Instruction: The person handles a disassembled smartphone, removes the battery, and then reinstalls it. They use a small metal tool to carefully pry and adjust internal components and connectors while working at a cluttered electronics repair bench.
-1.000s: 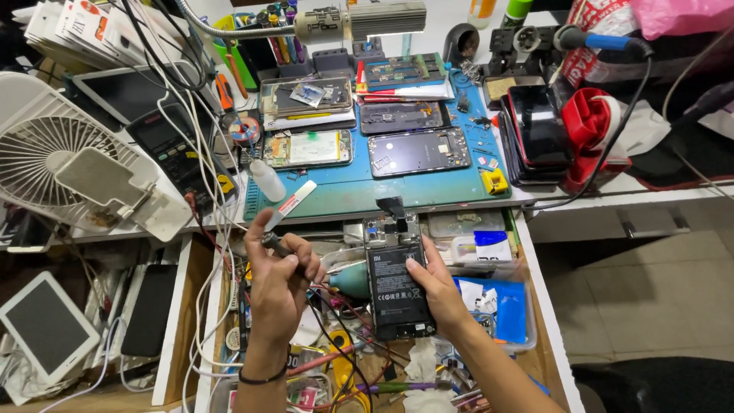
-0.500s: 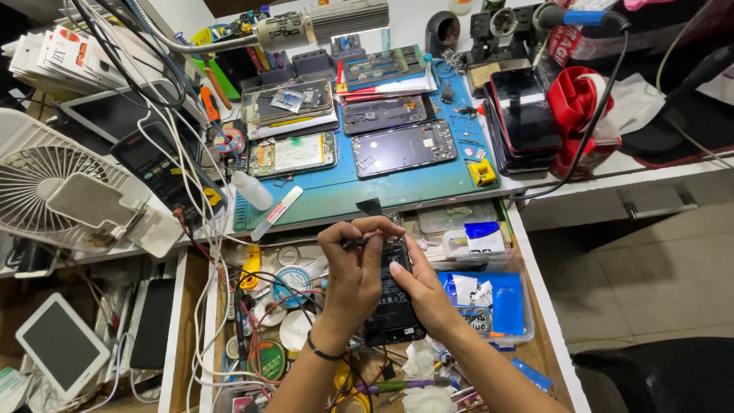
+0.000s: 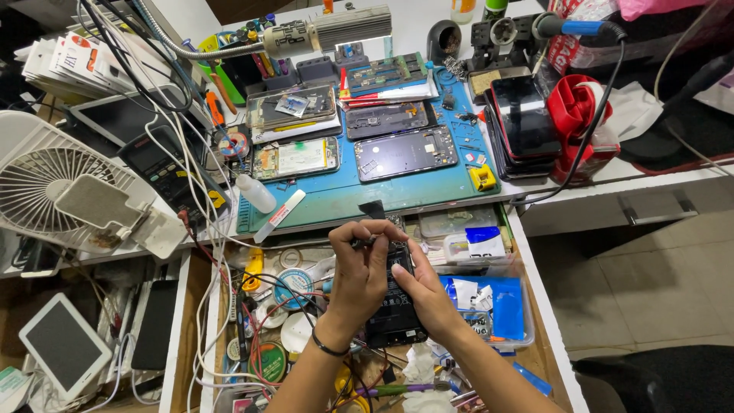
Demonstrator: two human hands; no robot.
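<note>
Left hand (image 3: 359, 271) pinching tool (image 3: 365, 242) at phone (image 3: 395, 302) top; right hand (image 3: 423, 294) gripping phone over drawer (image 3: 535, 306).

An opened phone (image 3: 395, 302) is held above the open drawer (image 3: 547, 348), between the left hand (image 3: 359, 279) on its left and the right hand (image 3: 425, 294) on its right. A plastic tray (image 3: 489, 306) is set in the drawer just right of the hands, and coiled wires (image 3: 264, 306) are heaped to their left. Behind the drawer, a work mat (image 3: 359, 195) is spread on the bench, with two opened phone bodies (image 3: 403, 153) laid side by side on it. A small bottle (image 3: 255, 193) is stood at the mat's left edge. A desk fan (image 3: 53, 191) is placed far left, and a stack of phones (image 3: 524, 126) lies right of the mat.
</note>
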